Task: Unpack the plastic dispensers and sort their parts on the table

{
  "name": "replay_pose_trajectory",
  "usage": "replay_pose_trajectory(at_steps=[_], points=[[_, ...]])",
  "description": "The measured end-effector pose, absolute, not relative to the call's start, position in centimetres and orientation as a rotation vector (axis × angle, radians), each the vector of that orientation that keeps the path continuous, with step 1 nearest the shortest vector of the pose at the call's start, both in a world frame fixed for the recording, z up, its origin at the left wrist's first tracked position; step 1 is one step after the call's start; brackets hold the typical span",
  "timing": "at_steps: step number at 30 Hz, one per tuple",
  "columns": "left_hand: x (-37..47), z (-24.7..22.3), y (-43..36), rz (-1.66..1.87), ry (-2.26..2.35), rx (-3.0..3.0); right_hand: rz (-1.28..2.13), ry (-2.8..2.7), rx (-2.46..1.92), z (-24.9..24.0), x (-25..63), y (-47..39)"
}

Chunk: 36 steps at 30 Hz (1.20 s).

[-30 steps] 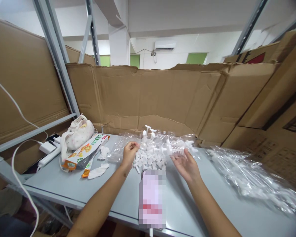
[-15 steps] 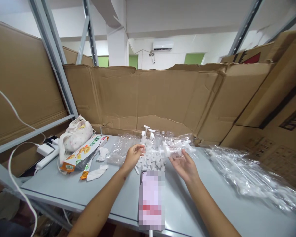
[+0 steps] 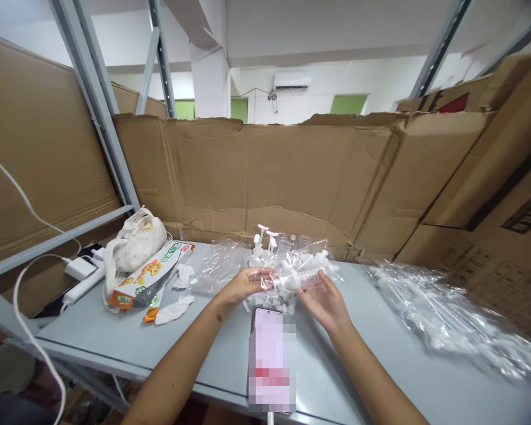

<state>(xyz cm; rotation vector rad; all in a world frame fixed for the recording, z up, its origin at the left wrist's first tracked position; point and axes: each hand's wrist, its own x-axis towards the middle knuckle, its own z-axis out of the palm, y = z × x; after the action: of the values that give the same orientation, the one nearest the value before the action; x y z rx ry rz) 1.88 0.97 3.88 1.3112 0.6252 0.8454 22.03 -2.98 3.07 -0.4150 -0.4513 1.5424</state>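
A clear plastic syringe (image 3: 308, 277) with ribbed-looking marks along its barrel and white end parts lies level between my hands. Around the barrel's right part, the fingers of my right hand (image 3: 325, 301) are closed, thumb on top. My left hand (image 3: 246, 284) pinches the white part at its left end, the tips partly lost against the white pieces behind. Below and behind is a pile of small white plastic parts (image 3: 285, 304), partly covered by my hands. White T-shaped plungers (image 3: 264, 229) stand up at its back, beside clear barrels (image 3: 304, 241).
A phone (image 3: 272, 360) lies in front of the pile. Left are a clear plastic bag (image 3: 216, 268), crumpled tissue (image 3: 176, 310), a printed box (image 3: 153, 274), a cloth bag (image 3: 137, 242) and a power strip (image 3: 84, 289). Bagged white parts (image 3: 451, 319) lie right. Cardboard (image 3: 269, 171) walls the back.
My left hand has moved right to the syringe's white end and taken hold of it. The right hand has shifted slightly left and down with the syringe, which now tilts differently.
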Motion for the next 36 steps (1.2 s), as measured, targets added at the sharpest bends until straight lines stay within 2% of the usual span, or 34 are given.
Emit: replay_pose_trajectory(at_steps=[24, 36], points=[[1.3, 4.7, 0.6, 0.886, 0.523, 1.213, 1.647, -0.345, -0.369, 2.3, 22.5, -2.4], [0.5, 5.2, 0.9, 0.851, 0.408, 1.081, 1.516, -0.393, -0.438, 2.3, 25.5, -1.2]])
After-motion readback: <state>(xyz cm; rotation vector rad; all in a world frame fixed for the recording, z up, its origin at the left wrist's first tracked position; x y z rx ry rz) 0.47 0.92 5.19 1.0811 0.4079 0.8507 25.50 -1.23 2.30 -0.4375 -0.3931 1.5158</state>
